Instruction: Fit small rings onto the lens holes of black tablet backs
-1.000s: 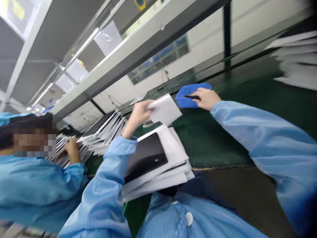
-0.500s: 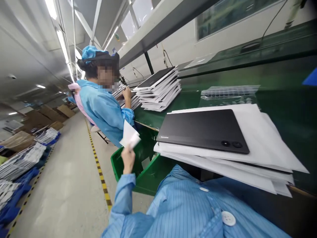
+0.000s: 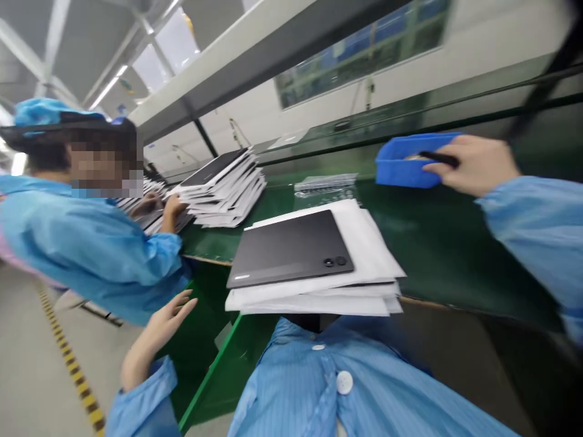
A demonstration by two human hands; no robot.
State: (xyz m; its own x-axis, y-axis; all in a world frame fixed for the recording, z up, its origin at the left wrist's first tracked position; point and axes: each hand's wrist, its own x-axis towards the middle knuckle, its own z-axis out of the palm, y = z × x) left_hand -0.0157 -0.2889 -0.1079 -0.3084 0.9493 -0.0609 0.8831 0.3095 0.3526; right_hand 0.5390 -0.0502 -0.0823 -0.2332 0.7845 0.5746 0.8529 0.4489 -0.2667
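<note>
A dark grey tablet [image 3: 289, 249] lies face down on a stack of white sheets [image 3: 368, 267] at the near edge of the green bench [image 3: 437, 243]. My left hand [image 3: 157, 334] hangs empty with fingers spread, low at the left beside a green bin [image 3: 218, 370] under the bench. My right hand [image 3: 473, 164] reaches to the far right and pinches a thin black stick [image 3: 437, 159] over a blue plastic tray [image 3: 405, 161].
A person in a blue coat [image 3: 91, 249] works at the left, their hand on a fanned stack of tablets in white sheets [image 3: 223, 188]. A clear plastic strip [image 3: 325, 182] lies behind my stack. A yellow-black floor line [image 3: 73, 364] runs at lower left.
My left hand no longer holds the white sheet it held over the green bin; it is now empty and open. The view swung back right, bringing my right hand and the blue tray into sight.
</note>
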